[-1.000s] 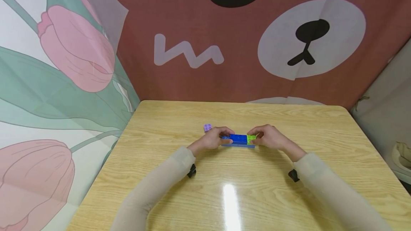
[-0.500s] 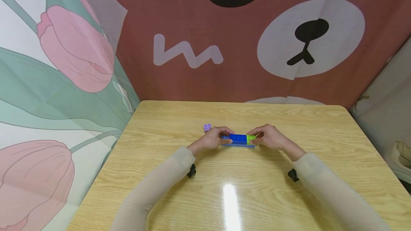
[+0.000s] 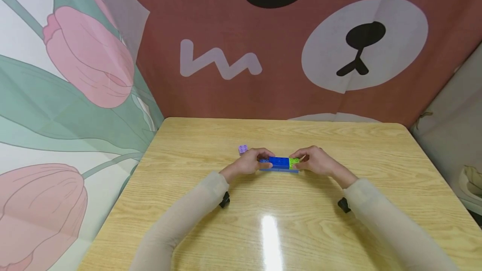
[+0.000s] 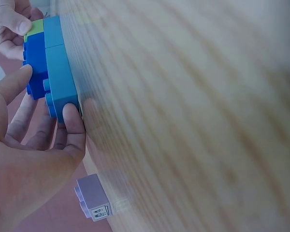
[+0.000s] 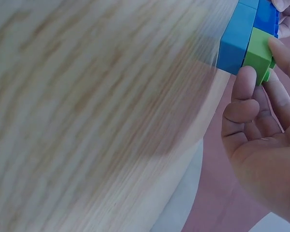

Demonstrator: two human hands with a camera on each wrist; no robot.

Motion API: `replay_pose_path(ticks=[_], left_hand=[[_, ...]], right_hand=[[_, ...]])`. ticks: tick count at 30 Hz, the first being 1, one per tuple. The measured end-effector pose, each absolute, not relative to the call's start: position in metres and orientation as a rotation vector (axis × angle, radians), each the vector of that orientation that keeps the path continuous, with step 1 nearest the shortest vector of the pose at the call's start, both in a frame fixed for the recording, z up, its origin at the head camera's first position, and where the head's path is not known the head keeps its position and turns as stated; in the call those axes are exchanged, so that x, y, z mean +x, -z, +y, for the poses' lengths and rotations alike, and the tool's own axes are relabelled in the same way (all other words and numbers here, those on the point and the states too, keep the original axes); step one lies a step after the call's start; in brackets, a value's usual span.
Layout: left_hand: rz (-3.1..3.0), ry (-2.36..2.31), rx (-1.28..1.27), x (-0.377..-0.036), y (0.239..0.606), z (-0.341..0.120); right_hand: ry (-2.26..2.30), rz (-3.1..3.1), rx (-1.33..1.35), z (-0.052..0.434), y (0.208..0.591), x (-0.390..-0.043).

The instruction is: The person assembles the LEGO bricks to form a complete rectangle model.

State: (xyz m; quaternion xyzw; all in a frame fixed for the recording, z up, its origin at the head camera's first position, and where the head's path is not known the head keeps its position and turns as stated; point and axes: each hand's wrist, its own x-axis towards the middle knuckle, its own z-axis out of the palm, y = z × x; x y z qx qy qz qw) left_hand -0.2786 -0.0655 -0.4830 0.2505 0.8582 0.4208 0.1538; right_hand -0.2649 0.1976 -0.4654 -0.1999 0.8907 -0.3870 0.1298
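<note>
Two light blue bricks (image 4: 63, 82) lie end to end on the table as a bottom row. On top of them sits a dark blue brick (image 3: 279, 162), with a lime green brick (image 3: 294, 163) against its right end. My left hand (image 3: 248, 162) grips the dark blue brick near its left end, thumb in front and fingers behind; in the left wrist view a lower finger (image 4: 73, 120) touches the end of the light blue row. The green brick is pinched by my right hand (image 3: 315, 161) between thumb and fingers. Studs show at the light blue row's left end.
A small purple brick (image 3: 243, 149) stands behind and left of my left hand, with a printed picture on one side (image 4: 100, 211). The wooden table (image 3: 271, 204) ends at a printed cloth (image 3: 226, 99) behind it.
</note>
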Motion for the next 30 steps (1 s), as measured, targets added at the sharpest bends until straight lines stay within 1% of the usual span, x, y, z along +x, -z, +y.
replay_pose_path(ticks=[30], left_hand=[[2.442,-1.228,0.740,-0.2808,0.4791,-0.0677]], right_hand=[[1.048,2.619,-0.631,0.1969,0.4652,-0.2661]])
